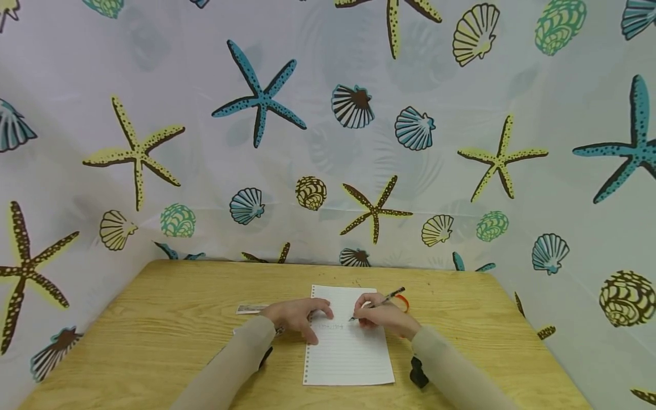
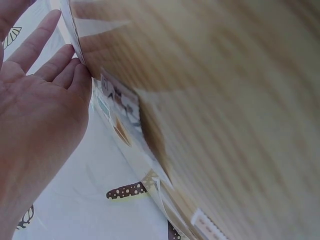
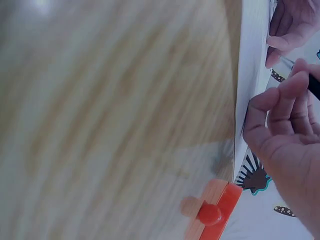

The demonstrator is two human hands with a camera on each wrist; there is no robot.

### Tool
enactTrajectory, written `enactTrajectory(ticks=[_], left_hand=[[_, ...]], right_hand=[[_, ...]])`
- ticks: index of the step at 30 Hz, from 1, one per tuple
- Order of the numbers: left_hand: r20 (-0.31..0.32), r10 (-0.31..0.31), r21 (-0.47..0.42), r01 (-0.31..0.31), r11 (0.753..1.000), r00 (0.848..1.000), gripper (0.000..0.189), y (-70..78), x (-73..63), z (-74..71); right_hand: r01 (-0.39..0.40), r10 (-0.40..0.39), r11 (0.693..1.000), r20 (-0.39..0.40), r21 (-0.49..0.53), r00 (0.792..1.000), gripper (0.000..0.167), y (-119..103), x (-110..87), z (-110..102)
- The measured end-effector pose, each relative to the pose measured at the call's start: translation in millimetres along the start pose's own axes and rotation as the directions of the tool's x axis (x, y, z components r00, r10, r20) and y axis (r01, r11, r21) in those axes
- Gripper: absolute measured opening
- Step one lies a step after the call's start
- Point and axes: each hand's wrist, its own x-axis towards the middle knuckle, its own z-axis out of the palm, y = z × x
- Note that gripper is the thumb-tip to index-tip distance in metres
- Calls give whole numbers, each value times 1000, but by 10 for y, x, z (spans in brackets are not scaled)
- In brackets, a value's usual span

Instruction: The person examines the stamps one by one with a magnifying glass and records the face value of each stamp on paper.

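Note:
A sheet of lined loose-leaf paper (image 1: 348, 359), with punched holes down its left side, lies on the wooden table. Faint writing (image 1: 333, 327) runs across its upper middle. My right hand (image 1: 381, 314) pinches a dark-patterned pen (image 1: 393, 294), its tip on or just above the sheet beside the writing. In the right wrist view the right hand (image 3: 290, 120) has its fingers curled about the pen (image 3: 314, 86). The left hand (image 1: 297, 316) rests at the paper's left edge with fingers spread; the left wrist view shows that hand (image 2: 45, 95) with fingers extended.
An orange object (image 1: 404, 303), partly hidden behind the right hand, lies on the table; the right wrist view shows this orange piece (image 3: 222, 212) with a round knob. A flat pale strip (image 1: 251, 309) lies left of the left hand. Patterned fabric (image 1: 307, 154) hangs around the wooden table (image 1: 154, 336).

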Motion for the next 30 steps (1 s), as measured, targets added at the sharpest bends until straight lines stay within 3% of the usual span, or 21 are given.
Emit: enactTrajectory(ticks=[17,30], left_hand=[[-11,-20,31,21,999,1000,55,27,-20,10],[-21,-20,42,21,999,1000,52,65,-26,10]], right_hand=[[24,-25,999,-26,-32,999,9,4,-17,19],[27,-27,999,1,-23,1000,11,18,5,-11]])
